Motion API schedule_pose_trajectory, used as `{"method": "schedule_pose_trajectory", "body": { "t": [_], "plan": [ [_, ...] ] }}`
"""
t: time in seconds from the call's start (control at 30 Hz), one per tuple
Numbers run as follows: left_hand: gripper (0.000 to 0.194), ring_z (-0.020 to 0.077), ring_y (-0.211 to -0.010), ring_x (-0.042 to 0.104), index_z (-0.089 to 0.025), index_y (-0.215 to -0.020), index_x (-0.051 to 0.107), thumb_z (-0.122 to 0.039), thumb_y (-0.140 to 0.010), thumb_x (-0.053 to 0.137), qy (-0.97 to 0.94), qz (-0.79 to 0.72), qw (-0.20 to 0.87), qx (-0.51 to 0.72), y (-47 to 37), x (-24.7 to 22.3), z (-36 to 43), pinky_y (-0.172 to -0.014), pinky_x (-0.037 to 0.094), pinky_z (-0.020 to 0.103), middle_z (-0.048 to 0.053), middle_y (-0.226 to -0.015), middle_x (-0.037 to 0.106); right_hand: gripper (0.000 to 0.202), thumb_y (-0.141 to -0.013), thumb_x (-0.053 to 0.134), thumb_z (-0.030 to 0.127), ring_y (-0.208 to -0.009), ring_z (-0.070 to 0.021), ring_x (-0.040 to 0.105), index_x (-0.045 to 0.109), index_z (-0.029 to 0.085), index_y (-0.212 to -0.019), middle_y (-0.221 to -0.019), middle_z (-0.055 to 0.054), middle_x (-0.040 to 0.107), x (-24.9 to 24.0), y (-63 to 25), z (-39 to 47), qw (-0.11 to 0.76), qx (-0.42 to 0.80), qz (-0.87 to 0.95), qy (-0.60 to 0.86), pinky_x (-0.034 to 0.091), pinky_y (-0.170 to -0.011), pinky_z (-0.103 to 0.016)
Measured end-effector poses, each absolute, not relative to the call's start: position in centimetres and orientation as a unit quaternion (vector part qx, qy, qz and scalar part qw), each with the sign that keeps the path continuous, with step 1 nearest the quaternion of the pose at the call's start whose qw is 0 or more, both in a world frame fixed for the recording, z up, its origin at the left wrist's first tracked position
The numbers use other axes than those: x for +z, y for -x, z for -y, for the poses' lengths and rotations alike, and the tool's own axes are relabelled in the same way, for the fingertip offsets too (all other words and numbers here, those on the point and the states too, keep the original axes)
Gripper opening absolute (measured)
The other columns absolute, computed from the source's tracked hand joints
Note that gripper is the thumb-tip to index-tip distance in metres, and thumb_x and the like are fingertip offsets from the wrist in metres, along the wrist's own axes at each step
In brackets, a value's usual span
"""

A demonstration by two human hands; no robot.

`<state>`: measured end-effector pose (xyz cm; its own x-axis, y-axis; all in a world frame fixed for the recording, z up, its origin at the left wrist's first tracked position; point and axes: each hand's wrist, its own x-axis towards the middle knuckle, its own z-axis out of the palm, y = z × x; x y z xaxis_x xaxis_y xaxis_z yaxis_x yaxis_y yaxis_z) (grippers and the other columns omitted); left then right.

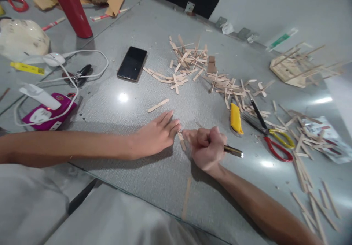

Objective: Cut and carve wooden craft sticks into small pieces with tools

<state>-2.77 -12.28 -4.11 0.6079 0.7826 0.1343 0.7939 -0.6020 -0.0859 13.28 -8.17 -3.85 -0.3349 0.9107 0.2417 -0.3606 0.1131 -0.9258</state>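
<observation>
My left hand (156, 137) lies palm down on the table with its fingers stretched out. Its fingertips rest at the upper end of a short wooden craft stick (182, 141). On the other side of this stick, my right hand (206, 146) is closed around a slim pen-like tool (233, 151), whose dark, gold-toned shaft sticks out to the right. The tool's working tip is hidden or too blurred to make out. Another craft stick (158, 105) lies flat just beyond my left fingers.
Loose craft sticks (189, 56) lie heaped at the back. A yellow cutter (235, 118) and scissors (277, 146) lie right of my right hand; a stick frame (291, 71) stands farther off. Left are a phone (132, 63), a purple power strip (49, 111) with a cable, and a red cylinder (73, 10).
</observation>
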Motion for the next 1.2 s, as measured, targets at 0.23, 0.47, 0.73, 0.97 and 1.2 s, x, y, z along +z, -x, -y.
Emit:
{"method": "schedule_pose_trajectory", "body": {
  "t": [0.23, 0.47, 0.73, 0.97, 1.2],
  "plan": [
    [0.043, 0.0372, -0.139, 0.047, -0.001, -0.139, 0.055, -0.012, -0.097, 0.054, 0.89, 0.448, 0.043, -0.067, 2.8, -4.3, 12.3, -0.115, 0.036, 0.052, 0.024, -0.144, 0.056, 0.063, -0.093, 0.051, 0.053, -0.039, -0.0075, 0.014, 0.02, 0.023, -0.048, -0.045, 0.008, 0.013, -3.7, -12.8, 8.5, 0.551, 0.612, 0.475, 0.31, 0.02, -0.042, -0.027],
    [0.044, 0.037, -0.136, 0.05, -0.005, -0.141, 0.053, -0.014, -0.098, 0.05, 0.886, 0.458, 0.062, -0.025, 2.8, -4.2, 12.3, -0.111, 0.04, 0.051, 0.019, -0.147, 0.054, 0.066, -0.091, 0.055, 0.054, -0.038, -0.0064, 0.013, 0.019, 0.021, -0.048, -0.043, 0.009, 0.013, -3.3, -12.8, 8.0, 0.565, 0.619, 0.434, 0.331, 0.023, -0.043, -0.027],
    [0.045, 0.0306, -0.141, 0.047, -0.004, -0.141, 0.053, -0.008, -0.096, 0.051, 0.883, 0.462, 0.029, -0.077, 2.9, -4.7, 12.6, -0.116, 0.037, 0.043, 0.019, -0.144, 0.057, 0.066, -0.091, 0.053, 0.059, -0.039, -0.0079, 0.011, 0.02, 0.022, -0.048, -0.041, 0.009, 0.014, -3.1, -13.2, 6.5, 0.555, 0.623, 0.443, 0.329, 0.024, -0.042, -0.027],
    [0.046, 0.0339, -0.144, 0.042, -0.001, -0.14, 0.053, -0.005, -0.094, 0.054, 0.878, 0.472, 0.033, -0.071, 2.5, -4.8, 12.9, -0.119, 0.034, 0.046, 0.023, -0.146, 0.054, 0.065, -0.091, 0.054, 0.055, -0.039, -0.007, 0.01, 0.019, 0.021, -0.048, -0.042, 0.009, 0.012, -2.8, -13.2, 6.7, 0.568, 0.607, 0.468, 0.3, 0.025, -0.043, -0.027],
    [0.04, 0.037, -0.136, 0.052, 0.004, -0.134, 0.059, -0.009, -0.096, 0.05, 0.865, 0.48, 0.14, -0.041, 1.7, -4.6, 13.3, -0.111, 0.047, 0.047, 0.024, -0.139, 0.059, 0.064, -0.09, 0.056, 0.052, -0.039, -0.0066, 0.011, 0.019, 0.02, -0.048, -0.041, 0.009, 0.012, -2.9, -12.7, 6.6, 0.562, 0.626, 0.463, 0.279, 0.022, -0.043, -0.026]
  ]
}}
